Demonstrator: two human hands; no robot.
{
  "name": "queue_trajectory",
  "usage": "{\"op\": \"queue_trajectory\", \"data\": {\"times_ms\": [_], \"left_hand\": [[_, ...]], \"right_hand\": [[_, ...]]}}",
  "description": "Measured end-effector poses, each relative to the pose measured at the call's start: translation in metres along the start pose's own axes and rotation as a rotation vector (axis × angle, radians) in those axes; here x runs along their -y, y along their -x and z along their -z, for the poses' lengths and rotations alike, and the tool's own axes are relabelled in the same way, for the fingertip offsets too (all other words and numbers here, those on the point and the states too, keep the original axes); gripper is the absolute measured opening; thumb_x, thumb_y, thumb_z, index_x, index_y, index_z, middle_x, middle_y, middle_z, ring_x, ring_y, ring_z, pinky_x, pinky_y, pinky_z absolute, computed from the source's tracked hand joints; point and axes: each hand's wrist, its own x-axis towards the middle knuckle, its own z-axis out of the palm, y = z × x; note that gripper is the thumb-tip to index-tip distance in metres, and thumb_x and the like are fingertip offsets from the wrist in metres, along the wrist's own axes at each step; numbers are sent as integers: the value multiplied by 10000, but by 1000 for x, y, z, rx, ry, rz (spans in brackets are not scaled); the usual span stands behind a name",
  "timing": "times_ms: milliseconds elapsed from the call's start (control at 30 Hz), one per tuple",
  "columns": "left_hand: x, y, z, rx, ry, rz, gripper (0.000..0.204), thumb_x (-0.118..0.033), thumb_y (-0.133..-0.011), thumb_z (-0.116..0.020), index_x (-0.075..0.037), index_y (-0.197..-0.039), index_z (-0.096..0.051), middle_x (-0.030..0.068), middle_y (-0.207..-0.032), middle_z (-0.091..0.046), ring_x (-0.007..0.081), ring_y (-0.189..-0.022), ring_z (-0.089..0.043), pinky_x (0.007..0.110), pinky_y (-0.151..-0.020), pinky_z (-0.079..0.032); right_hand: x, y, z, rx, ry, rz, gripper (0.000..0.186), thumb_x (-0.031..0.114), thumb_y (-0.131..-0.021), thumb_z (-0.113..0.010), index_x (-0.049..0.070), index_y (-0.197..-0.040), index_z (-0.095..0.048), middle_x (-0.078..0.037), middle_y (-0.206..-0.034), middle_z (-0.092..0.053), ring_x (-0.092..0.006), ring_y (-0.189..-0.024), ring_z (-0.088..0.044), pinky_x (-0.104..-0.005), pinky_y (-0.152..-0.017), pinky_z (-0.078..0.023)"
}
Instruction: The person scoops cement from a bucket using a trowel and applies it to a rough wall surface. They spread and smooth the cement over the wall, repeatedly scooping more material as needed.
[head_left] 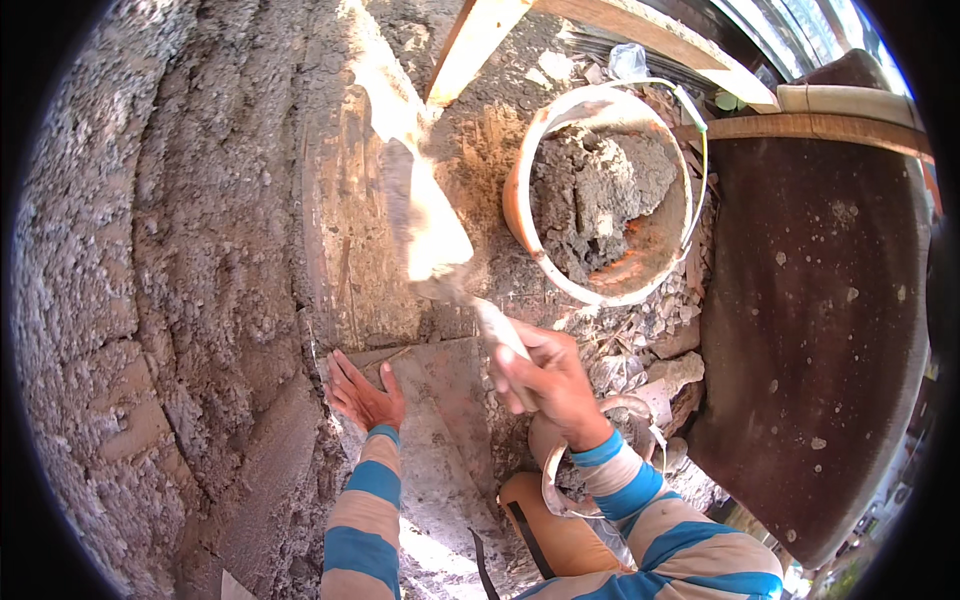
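Observation:
My right hand (550, 375) is closed round the handle of a trowel (432, 225). The blade points up and away from me, bright with sunlight and smeared by motion, above a worn wooden board (345, 250). Lower left, my left hand (365, 392) is open, fingers stretched forward, lying at the edge of a grey sheet (440, 390) beside the rough wall. A bucket (518, 200) stands right of the blade, with a lump of grey mortar (600, 190) inside. Whether any mortar is on the blade, I cannot tell.
Rough plaster covers the wall (200, 220) on the left. A second, smaller bucket (555, 480) is partly hidden under my right forearm. A dark brown panel (810, 330) stands at the right, below a wooden beam (830, 128). Rubble (670, 320) lies beside the large bucket.

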Motion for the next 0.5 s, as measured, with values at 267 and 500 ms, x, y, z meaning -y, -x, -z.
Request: {"op": "queue_trajectory", "data": {"times_ms": [267, 500], "left_hand": [[7, -2, -4, -15, -177, -29, 856, -600, -1034, -411, -12, -1622, -209, 190, -1661, -245, 385, -1486, -279, 559, -1219, -174], [13, -6, -1, 47, -96, -16, 883, -616, -1024, -404, 14, -1614, -218, 205, -1632, -265, 379, -1502, -254, 583, -1232, -130]], "right_hand": [[-37, -157, -113, -201, -72, 259, 237, 190, -1023, -656, -1, -1162, -655, -19, -744, -606, -91, -494, -548, -232, -407, -416], [17, -328, -135, -370, -221, 303, 113, 98, -984, -618, 8, -1002, -552, -64, -734, -570, -149, -474, -542, -292, -361, -434]]}}
